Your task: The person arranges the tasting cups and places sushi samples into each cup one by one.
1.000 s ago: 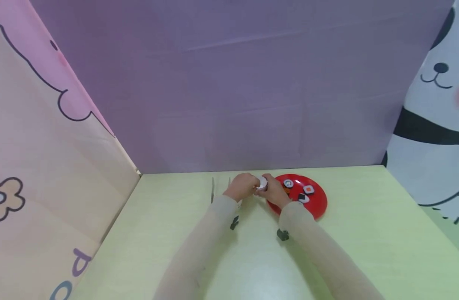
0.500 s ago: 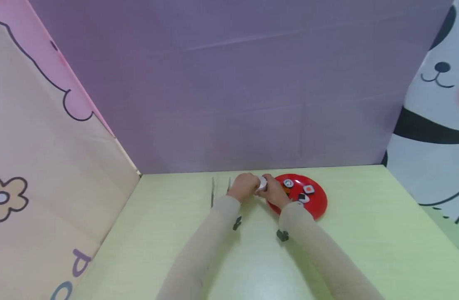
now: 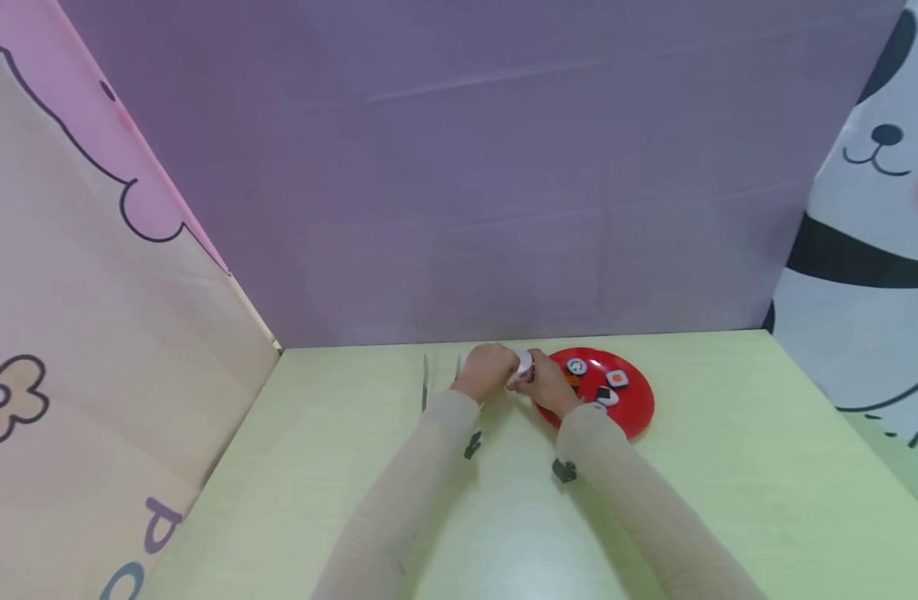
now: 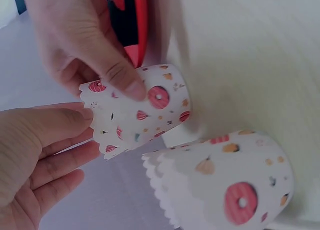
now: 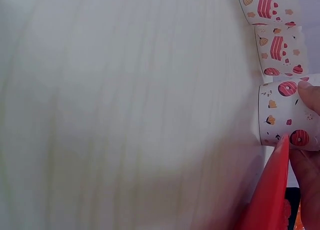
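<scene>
A small white paper baking cup (image 4: 142,107), printed with doughnuts and sweets, has a scalloped rim. My right hand (image 3: 551,387) grips its side, thumb laid along the print, at the left edge of the red plate (image 3: 642,408). At the scalloped rim, my left hand (image 4: 42,155) pinches the paper with its thumb in front and fingertips behind. In the left wrist view, a second baking cup (image 4: 235,182) lies nearer the camera. The right wrist view shows two further cups, one (image 5: 277,52) beside the held cup and another (image 5: 267,7) beyond it.
Several toy sushi pieces, among them a rice ball (image 3: 607,396) and a roll (image 3: 576,366), lie on the plate. Left of my hands is a thin table knife (image 3: 425,383), and a similar slim metal piece (image 3: 459,364) is partly hidden. A purple backdrop (image 3: 444,208) rises behind the table.
The baking cup has turned slightly between my hands, and more of its printed side shows. My left hand has shifted a little; the right hand keeps its place.
</scene>
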`<state>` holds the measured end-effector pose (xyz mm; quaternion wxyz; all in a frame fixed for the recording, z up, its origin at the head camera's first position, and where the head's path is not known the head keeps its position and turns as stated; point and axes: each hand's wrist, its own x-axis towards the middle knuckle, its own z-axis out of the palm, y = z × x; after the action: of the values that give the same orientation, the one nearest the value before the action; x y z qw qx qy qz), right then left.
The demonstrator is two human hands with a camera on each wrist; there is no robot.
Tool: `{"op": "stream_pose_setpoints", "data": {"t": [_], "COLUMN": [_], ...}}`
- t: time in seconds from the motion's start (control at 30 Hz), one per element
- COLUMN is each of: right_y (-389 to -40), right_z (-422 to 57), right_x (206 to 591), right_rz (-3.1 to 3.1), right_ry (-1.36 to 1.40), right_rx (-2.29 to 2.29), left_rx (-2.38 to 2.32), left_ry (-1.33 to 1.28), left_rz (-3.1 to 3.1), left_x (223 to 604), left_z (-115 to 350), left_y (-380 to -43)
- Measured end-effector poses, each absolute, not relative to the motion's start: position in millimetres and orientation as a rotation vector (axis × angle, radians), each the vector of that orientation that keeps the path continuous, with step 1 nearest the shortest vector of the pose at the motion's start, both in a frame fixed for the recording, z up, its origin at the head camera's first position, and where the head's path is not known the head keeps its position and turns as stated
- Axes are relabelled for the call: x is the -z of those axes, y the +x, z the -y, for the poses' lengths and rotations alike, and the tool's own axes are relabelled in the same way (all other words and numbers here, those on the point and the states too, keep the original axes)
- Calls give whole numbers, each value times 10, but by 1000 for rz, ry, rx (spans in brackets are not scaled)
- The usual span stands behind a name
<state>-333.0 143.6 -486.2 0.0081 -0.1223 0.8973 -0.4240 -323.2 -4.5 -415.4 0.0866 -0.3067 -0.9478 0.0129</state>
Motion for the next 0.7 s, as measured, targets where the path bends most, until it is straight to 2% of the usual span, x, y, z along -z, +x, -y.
{"op": "stream_pose_setpoints", "data": {"t": [0.3, 0.7], "right_y": [-3322, -3338], "right_z": [-1428, -1462], "right_x": [4867, 4844], "right_rz": [-2808, -2813], "right_ry": [-401, -357], "right_rx": [1351, 1300], "left_rx": [11, 14], "left_ry": [-882, -967], "left_rz": [2846, 2734], "left_x": [3957, 3820], "left_z": [121, 195], "left_y": [-3173, -2926]}}
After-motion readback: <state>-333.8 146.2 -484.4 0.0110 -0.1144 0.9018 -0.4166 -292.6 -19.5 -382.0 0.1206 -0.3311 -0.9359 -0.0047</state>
